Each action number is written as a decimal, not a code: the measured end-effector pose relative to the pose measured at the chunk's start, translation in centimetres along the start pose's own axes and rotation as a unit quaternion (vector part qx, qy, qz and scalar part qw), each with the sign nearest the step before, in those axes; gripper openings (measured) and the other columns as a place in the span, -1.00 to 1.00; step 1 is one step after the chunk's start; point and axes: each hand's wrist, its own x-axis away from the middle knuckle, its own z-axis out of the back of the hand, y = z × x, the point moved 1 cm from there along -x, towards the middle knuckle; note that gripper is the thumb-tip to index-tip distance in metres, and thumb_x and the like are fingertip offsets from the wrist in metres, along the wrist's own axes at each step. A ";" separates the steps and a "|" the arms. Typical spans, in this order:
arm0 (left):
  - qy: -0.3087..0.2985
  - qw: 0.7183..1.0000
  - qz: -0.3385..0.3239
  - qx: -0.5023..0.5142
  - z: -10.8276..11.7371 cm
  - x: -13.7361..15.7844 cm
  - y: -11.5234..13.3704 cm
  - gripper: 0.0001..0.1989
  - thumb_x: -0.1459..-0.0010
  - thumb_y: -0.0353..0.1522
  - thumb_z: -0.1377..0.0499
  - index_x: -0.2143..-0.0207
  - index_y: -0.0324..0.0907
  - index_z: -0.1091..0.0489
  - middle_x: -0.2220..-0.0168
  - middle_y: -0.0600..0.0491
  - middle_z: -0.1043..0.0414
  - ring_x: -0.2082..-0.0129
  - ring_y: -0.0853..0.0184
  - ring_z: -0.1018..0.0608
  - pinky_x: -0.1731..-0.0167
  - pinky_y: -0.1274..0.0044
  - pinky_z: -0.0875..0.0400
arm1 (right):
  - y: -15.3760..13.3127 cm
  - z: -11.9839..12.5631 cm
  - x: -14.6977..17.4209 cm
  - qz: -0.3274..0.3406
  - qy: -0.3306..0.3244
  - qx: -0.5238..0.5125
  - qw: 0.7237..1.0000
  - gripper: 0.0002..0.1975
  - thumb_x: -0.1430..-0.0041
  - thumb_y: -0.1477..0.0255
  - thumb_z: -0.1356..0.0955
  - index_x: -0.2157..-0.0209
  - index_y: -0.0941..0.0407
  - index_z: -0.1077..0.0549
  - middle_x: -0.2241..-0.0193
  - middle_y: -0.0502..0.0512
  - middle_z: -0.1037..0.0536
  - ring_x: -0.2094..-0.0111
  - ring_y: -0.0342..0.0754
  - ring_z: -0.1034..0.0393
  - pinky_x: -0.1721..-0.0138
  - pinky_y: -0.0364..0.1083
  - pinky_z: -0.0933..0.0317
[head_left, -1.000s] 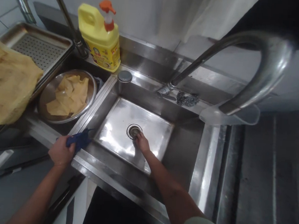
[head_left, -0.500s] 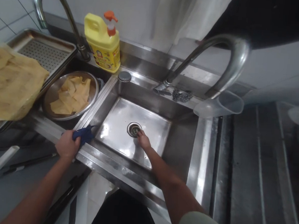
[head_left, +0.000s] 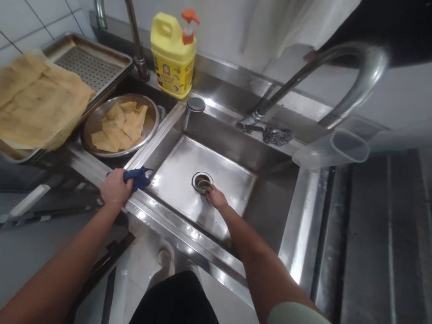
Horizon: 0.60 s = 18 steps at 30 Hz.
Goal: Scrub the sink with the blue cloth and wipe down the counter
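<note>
My left hand is closed around a dark blue cloth at the front left corner of the steel sink. Part of the cloth hangs over the inner edge. Down in the basin, my right hand pinches the rim of a small round sink strainer with its fingertips. The strainer is at the drain hole, slightly tilted; whether it is seated or lifted I cannot tell. My palm and fingers hide its right side.
On the left are a steel bowl of yellowish sheets, a stack of larger sheets and a perforated tray. Behind stand a yellow pump bottle, a curved faucet, a steel scourer and a clear plastic jug.
The view has shifted, so the scene sits farther right. Both hands keep their holds, the left on the cloth at the rim and the right at the drain.
</note>
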 end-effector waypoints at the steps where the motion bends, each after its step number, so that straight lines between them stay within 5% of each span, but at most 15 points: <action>1: 0.002 1.000 -0.001 0.000 0.0 0.0 0.0 -0.79 -0.10 -0.23 -0.04 0.27 -0.14 -0.33 0.30 0.06 -0.39 0.27 0.26 -0.42 0.43 0.46 -0.07 | 0.0 0.1 0.0 0.001 -0.002 0.003 1.000 -0.52 -0.18 0.22 -0.07 -0.05 0.15 -0.20 -0.07 0.10 -0.12 0.04 -0.35 -0.13 -0.13 -0.14 -0.19; 10: 0.014 1.000 0.004 -0.018 0.2 0.2 0.0 -0.77 -0.12 -0.20 -0.01 0.26 -0.12 -0.32 0.32 0.05 -0.38 0.30 0.23 -0.42 0.48 0.44 -0.02 | -0.5 1.4 0.9 -0.007 -0.010 0.010 1.000 -0.50 -0.15 0.18 -0.13 0.01 0.23 -0.25 0.01 0.12 -0.21 0.02 -0.35 -0.14 -0.15 -0.14 -0.19; 18: -0.011 1.000 0.008 0.015 0.7 0.4 -0.1 -0.72 -0.14 -0.21 0.01 0.21 -0.17 -0.32 0.25 -0.03 -0.38 0.21 0.16 -0.40 0.41 0.42 -0.08 | -2.5 4.7 6.4 -0.007 0.053 -0.007 0.999 -0.64 -0.14 0.30 -0.16 0.09 0.15 -0.35 0.04 0.05 -0.27 0.14 -0.39 -0.19 -0.05 -0.23 -0.19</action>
